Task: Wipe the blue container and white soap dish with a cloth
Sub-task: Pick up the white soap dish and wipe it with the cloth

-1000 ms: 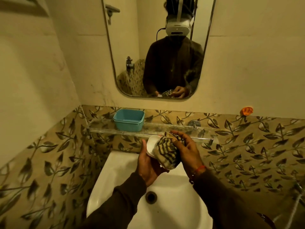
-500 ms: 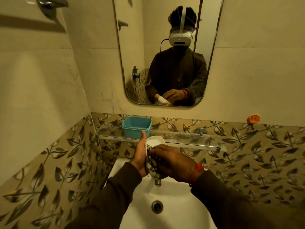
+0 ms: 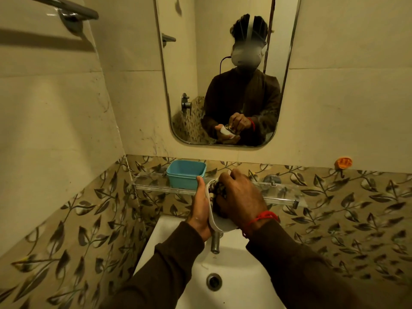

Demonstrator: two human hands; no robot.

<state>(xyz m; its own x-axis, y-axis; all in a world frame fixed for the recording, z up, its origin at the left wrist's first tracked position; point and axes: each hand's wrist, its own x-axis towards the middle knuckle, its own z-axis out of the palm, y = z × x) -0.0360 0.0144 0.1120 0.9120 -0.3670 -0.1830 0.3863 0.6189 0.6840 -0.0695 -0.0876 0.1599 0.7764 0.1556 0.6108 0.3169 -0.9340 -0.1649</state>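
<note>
My left hand [image 3: 200, 210] holds the white soap dish [image 3: 214, 221] on its edge above the sink, the hollow side facing right. My right hand [image 3: 239, 197] presses a striped cloth [image 3: 219, 190] into the dish; most of the cloth is hidden under my fingers. The blue container [image 3: 185, 173] stands upright on the glass shelf [image 3: 281, 194], just behind and left of my left thumb, touching neither hand.
A white sink [image 3: 234, 270] with a metal tap [image 3: 215, 243] and drain [image 3: 214, 281] lies below my hands. A mirror [image 3: 223, 63] hangs above the shelf. An orange hook [image 3: 344, 162] is on the right wall, a towel bar [image 3: 66, 10] at top left.
The dish has turned from facing me to standing on edge, and my right hand has pushed the cloth deeper into it. Both hands rose slightly toward the shelf.
</note>
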